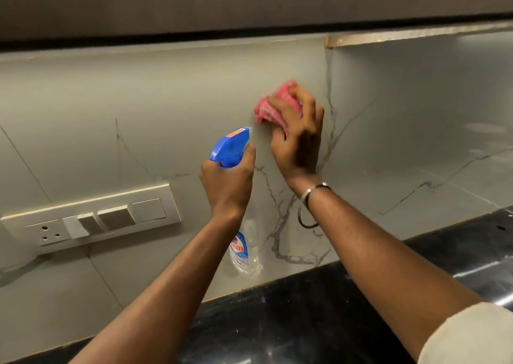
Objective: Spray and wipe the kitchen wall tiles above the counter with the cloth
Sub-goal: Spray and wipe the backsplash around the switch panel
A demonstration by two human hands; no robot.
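Wiping looks like the step in hand. The right hand (297, 133) presses the pink cloth (270, 106) flat against the wall tiles (166, 100), at about 1 o'clock from the middle of the view. Its fingers are curled over the bunched fabric and grip it. The left hand (227, 181) is wrapped round the neck of the spray bottle (230, 147) and holds it upright just at 7 o'clock of the cloth. The blue nozzle points toward the tiles. One finger lies up along the side of the sprayer head, but the trigger is hidden, so I cannot tell whether that finger is on it.

My judgement is that the next move is a sweep of the cloth across this tile. After that comes a fresh spray on a dry patch, with the nozzle kept clear of the wiping hand.

Edges matter here. Just at 3 o'clock of the right hand the wall turns at an inner corner (329, 91), so a rightward stroke must stop there or fold round it. At 12 o'clock the overhead cabinet (249, 2) caps the tiles and limits upward reach. The black tabletop (305, 322) bounds them at 6 o'clock, well below both hands. At 8 o'clock a switch panel (91, 219) with a socket stands proud of the tiles, well apart from the bottle. Spray should be kept off it. The widest open run of tile lies toward 9 and 10 o'clock.
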